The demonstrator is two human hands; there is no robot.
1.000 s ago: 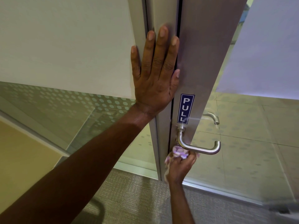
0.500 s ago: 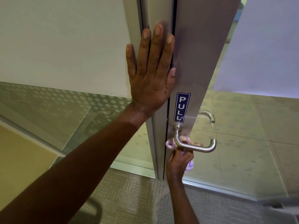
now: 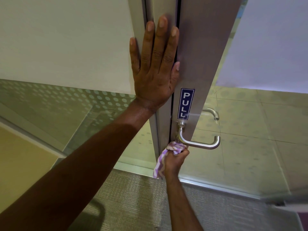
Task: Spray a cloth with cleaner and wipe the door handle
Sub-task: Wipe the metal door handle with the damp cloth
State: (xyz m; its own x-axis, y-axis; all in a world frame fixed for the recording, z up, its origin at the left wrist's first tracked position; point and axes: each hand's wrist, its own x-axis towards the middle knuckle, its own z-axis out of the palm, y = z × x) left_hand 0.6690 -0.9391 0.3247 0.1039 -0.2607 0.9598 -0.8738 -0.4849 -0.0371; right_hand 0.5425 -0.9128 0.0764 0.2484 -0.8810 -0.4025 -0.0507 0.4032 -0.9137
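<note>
left hand (image 3: 154,69) spread flat on the door frame (image 3: 160,127), right hand (image 3: 175,160) fisted round purple cloth (image 3: 174,147) just under the handle (image 3: 198,141)

I see a pale wall panel (image 3: 63,40) at the top left. Under it is a glass panel (image 3: 55,107) with rows of little frosted dots. A yellow wall (image 3: 21,160) shows at the far left, low down. In the middle stands a grey metal door frame (image 3: 205,52) with a blue sign (image 3: 185,104) that says PULL. The floor by me is grey carpet (image 3: 133,202) — it has a fine ribbed look. Past the glass on the right I see big pale floor tiles (image 3: 246,127) and a white wall (image 3: 273,47). The light looks soft and a bit green — maybe from the glass.
</note>
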